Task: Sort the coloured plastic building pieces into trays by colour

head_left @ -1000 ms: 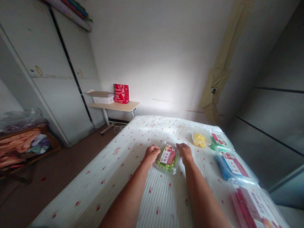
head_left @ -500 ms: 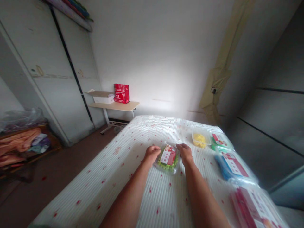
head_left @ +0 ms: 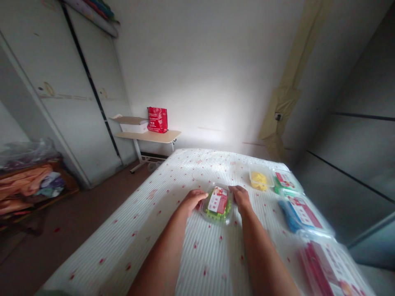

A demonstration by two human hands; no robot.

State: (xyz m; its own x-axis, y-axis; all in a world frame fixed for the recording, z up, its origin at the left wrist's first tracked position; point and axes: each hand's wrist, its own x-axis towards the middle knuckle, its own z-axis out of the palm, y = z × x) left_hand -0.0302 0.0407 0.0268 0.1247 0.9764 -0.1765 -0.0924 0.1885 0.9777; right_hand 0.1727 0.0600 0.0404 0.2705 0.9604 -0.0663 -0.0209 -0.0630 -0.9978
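A clear plastic clamshell box (head_left: pixel 217 203) with small green pieces inside and a red-and-white label on its lid lies on the striped bed cover in front of me. My left hand (head_left: pixel 196 198) grips its left edge, thumb on top and fingers curled at the side. At the upper right edge, the curled fingers of my right hand (head_left: pixel 241 196) hold the box rim; the fingertips are partly hidden. The lid appears closed.
On the right of the bed (head_left: pixel 173 197) sit an uncovered-looking box of yellow pieces (head_left: pixel 258 180) and labelled boxes with green (head_left: pixel 285 181), blue (head_left: pixel 305 213) and pink contents (head_left: pixel 330 267). Beyond the bed, a small table (head_left: pixel 154 137) bears a red bag (head_left: pixel 157 120) and a white carton (head_left: pixel 133 125).
My left hand has shifted slightly, its thumb now stretched over the box's left edge and its fingers lower at the side. The right hand and box have hardly moved.
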